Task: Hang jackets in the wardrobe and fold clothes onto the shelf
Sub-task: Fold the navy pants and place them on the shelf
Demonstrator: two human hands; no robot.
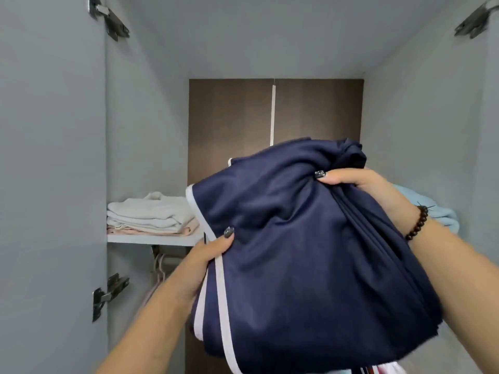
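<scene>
- Left hand [209, 255] grips the near-left edge of the folded navy garment [297, 252], thumb on top beside its white stripe.
- Right hand [359, 184] pinches bunched cloth at the far-right corner, wrist bent inward.
- Garment is held up before the shelf [151, 240]; a folded pile [151, 214] lies left of the grip.

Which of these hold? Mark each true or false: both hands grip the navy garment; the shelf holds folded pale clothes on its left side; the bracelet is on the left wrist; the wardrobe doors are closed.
1. Both hands grip the navy garment. True: left hand, right hand.
2. The shelf holds folded pale clothes on its left side. True.
3. The beaded bracelet is on the left wrist. False: the right wrist.
4. The wardrobe doors are closed. False: they stand open, hinges exposed.
</scene>
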